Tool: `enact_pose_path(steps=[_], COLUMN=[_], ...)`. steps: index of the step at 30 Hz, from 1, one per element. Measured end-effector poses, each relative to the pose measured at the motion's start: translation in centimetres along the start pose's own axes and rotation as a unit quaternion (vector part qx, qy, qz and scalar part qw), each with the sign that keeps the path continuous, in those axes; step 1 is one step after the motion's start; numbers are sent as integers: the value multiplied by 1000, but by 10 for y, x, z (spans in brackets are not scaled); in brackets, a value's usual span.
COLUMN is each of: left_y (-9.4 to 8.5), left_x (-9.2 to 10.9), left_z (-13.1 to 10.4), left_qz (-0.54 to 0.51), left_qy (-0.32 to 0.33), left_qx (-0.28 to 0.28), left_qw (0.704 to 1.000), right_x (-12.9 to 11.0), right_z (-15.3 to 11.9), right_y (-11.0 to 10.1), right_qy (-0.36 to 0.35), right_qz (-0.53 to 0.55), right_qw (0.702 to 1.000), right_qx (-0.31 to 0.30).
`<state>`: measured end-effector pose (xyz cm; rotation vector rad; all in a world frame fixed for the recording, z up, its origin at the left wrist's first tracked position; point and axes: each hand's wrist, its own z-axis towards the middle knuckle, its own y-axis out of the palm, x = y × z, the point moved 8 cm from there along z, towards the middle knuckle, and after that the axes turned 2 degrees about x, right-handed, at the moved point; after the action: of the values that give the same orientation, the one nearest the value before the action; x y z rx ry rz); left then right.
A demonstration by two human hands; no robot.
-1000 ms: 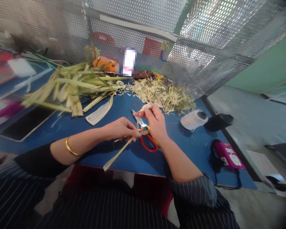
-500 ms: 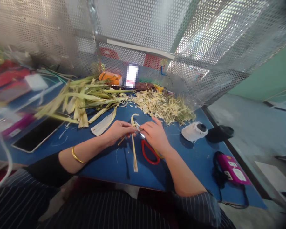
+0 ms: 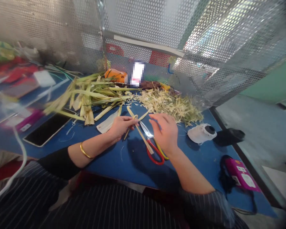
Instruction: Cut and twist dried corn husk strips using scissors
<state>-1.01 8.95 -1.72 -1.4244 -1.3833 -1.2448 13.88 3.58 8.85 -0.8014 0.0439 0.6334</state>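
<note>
My left hand (image 3: 124,126) pinches a pale dried leaf strip (image 3: 142,136) between thumb and fingertips. The strip has a small loop at the fingertips, one end angled up to the right and a longer end slanting down across the scissors. My right hand (image 3: 166,132) is just to the right, its curved fingers and thumb apart with nothing visible between them. Below and between the hands lie scissors (image 3: 155,156) with one red and one yellow handle, blades pointing up-left. A broad whitish leaf piece (image 3: 106,123) rests on the blue table behind my left hand.
Long green-yellow leaves (image 3: 90,95) lie at the back left, beside a heap of short trimmings (image 3: 166,103). A dark phone (image 3: 49,130) is at left. White thread (image 3: 200,133) and a black spool (image 3: 230,136) stand right, near a magenta box (image 3: 241,175). Perforated panels (image 3: 145,25) rise behind.
My right hand has parted from the strip and moved right, its fingers opening. The strip's long end has swung from hanging straight down to slanting right. The view has shifted slightly left.
</note>
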Motion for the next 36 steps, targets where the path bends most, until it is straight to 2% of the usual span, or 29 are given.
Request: enact_pose_path(steps=[1, 2, 4, 6, 8, 10, 13, 15, 18, 23, 27, 36], left_y=[-2, -3, -5, -6, -5, 0, 8, 9, 9, 17, 12, 4], left_x=[3, 7, 10, 12, 12, 10, 5, 4, 2, 5, 10, 12], left_z=[0, 0, -1, -3, -6, -9, -12, -12, -8, -5, -2, 0], left_qz=[-2, -10, -30, -47, -61, -82, -95, -94, -103, -107, -95, -98], left_qy=[12, 22, 31, 36, 37, 24, -2, -7, -23, -40, -2, 5], left_qx=[8, 13, 23, 35, 40, 26, -2, -13, -34, -118, -100, -50], left_qw=[1000, 1000, 999, 998, 997, 996, 995, 995, 994, 986, 990, 994], right_x=[-7, -15, -30, -37, -33, -27, -15, -12, -13, -11, -16, -36], right_z=[3, 2, -10, -30, -46, -59, -70, -71, -70, -72, -73, -69], right_y=[-1, 6, 32, 58, 78, 98, 115, 118, 118, 116, 114, 103], right_qy=[20, 38, 84, 138, 207, 280, 380, 404, 404, 415, 414, 315], right_qz=[36, 81, 128, 134, 177, 288, 427, 462, 485, 519, 526, 469], right_qw=[999, 994, 968, 940, 921, 876, 790, 762, 750, 727, 717, 778], right_qx=[-14, -66, -200, -281, -279, -267, -224, -204, -197, -172, -196, -274])
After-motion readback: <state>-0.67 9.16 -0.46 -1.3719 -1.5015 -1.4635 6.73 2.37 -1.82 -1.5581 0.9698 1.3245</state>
